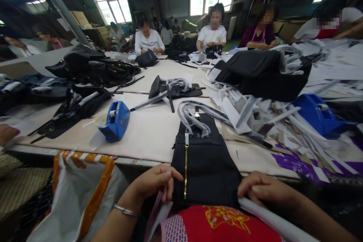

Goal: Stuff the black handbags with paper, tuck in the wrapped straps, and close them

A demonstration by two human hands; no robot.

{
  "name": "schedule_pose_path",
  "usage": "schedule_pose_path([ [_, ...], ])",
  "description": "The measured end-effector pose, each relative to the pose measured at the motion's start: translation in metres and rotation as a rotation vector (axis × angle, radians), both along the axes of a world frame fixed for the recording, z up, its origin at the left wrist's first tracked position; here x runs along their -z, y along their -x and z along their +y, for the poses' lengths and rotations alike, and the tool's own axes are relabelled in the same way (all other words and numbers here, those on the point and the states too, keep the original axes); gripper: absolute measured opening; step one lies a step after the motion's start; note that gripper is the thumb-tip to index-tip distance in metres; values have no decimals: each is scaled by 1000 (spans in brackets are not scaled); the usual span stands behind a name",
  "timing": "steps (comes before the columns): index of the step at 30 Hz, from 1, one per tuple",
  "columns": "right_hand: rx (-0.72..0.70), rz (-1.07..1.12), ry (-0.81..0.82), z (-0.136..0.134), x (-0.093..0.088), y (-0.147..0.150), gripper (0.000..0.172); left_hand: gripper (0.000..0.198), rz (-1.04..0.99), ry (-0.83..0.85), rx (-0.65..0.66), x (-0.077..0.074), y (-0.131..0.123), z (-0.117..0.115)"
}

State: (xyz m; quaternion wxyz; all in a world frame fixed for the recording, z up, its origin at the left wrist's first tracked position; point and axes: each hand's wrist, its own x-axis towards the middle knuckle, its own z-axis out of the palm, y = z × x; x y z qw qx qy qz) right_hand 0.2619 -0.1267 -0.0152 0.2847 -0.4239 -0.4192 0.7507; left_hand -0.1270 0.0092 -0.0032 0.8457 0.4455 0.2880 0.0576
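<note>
A black bag [208, 172] with a gold zipper [186, 172] on its front lies in front of me, its lower end over the table edge against my red apron. Wrapped handles [195, 119] are folded on its top part. My left hand [159, 183] is at the bag's left edge, index finger stretched over the front beside the zipper, other fingers curled at the side. Closed fingers of my right hand [263, 189] grip the bag's right edge. From under that hand a long white wrapped tube [272, 217] runs down to the lower right.
Blue tape dispensers [115, 121] stand left and right of the bag. Black bags [93, 66] are heaped at left, with more [255, 70] at right above white strips and scraps [241, 109]. A white sack [76, 193] hangs open below the table. People work opposite.
</note>
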Motion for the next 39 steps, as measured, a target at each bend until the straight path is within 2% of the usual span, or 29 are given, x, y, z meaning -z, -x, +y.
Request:
schedule_pose_path([
  [3,-273,-234,-60,27,-24,-1,52,44,219,-174,311,-11,-19,13],
  [6,-440,-351,-17,43,-44,4,48,43,325,-300,424,-23,-38,23],
  [8,-502,-454,-18,44,-49,4,47,42,329,-416,370,-26,-44,28],
  [11,-485,-547,-133,33,-49,-4,47,36,300,-589,148,-21,-38,30],
  [13,-446,-501,-187,25,-49,-12,46,36,331,-615,23,-16,-26,29],
  [16,-393,-434,-198,25,-53,-20,48,40,407,-594,-83,-14,-11,31],
  [19,-241,-620,-347,49,-66,-14,41,41,444,-640,-183,-20,-14,40],
  [22,-59,-881,-615,85,-87,-2,29,38,490,-819,-234,-25,-33,52],
  [24,-17,-957,-747,103,-99,4,26,36,527,-974,-235,-22,-45,56],
  [26,-39,-954,-826,110,-103,8,26,35,556,-1092,-250,-12,-51,58],
  [28,-87,-919,-841,107,-98,11,25,35,570,-1152,-282,1,-49,58],
  [31,-98,-898,-806,94,-77,16,22,35,584,-1138,-339,13,-36,57],
  [36,14,-890,-719,90,-45,18,22,34,661,-910,-536,10,4,48],
  [39,33,-863,-692,91,-24,14,23,29,767,-852,-722,6,40,27],
])
